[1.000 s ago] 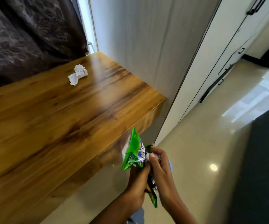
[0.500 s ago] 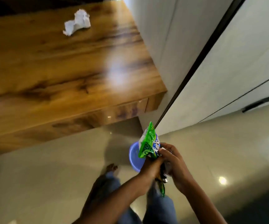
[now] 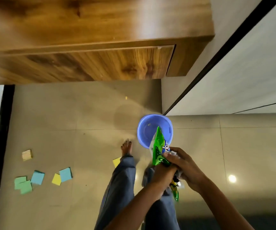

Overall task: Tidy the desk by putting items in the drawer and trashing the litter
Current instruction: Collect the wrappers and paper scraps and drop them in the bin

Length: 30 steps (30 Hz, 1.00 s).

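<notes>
**Green foil over a blue bucket**

Crinkled, glossy green plastic is what both hands are bunched around: a shiny green snack wrapper [image 3: 158, 150] with white and blue lettering, its pointed upper end sticking up and its thin tail dangling below the knuckles. The left hand [image 3: 163, 174] has its fingers curled round the wrapper's lower part; the right hand [image 3: 184, 163] wraps over from the other side, thumb and fingers closed on the same crumpled middle. Beneath the forearms hang soft blue denim trouser legs [image 3: 120, 185], and one bare foot [image 3: 126, 146] stands flat on the smooth, glossy beige floor tiles [image 3: 67, 113], which throw back a round spot of ceiling light.

Just past the hands, the wrapper's tip overlaps the rim of a round periwinkle-blue plastic bucket [image 3: 146, 130], smooth-walled, standing on the tiles by the wall corner.

Off to the left, well apart, lie square paper sticky notes [image 3: 37, 177] in pale green, light blue and yellow, some overlapping, scattered flat.

Farther on, the thick, polished wooden desk [image 3: 100, 22] overhangs the floor, its grain streaked amber and dark brown, with a flat-fronted wooden drawer [image 3: 100, 65] shut flush under the top. Pale matt cabinet panels [image 3: 241, 72] run along the right.
</notes>
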Available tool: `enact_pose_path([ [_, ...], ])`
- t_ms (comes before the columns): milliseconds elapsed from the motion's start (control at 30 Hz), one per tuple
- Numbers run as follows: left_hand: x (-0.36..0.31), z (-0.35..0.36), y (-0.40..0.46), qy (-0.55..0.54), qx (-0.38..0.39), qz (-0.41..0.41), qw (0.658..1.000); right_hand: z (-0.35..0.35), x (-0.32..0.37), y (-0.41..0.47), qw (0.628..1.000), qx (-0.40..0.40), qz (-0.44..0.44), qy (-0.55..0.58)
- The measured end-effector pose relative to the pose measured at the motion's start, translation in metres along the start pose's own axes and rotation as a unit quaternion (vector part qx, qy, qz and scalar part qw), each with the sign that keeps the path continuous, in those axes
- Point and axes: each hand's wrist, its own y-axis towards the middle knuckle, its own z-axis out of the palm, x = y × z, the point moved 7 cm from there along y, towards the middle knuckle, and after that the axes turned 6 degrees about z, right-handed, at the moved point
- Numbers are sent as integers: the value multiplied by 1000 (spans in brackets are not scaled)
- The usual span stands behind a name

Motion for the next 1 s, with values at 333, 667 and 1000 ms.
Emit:
enact_pose_path([
  [333,13,-27,97,-58,-61,40,996,-28,-9,115,991,-130,33,25],
  [667,11,-61,167,35,-52,4,998,-69,-40,250,969,-236,29,-61],
  [1000,33,-91,211,119,-56,-21,991,-55,-21,282,947,-206,29,-245],
])
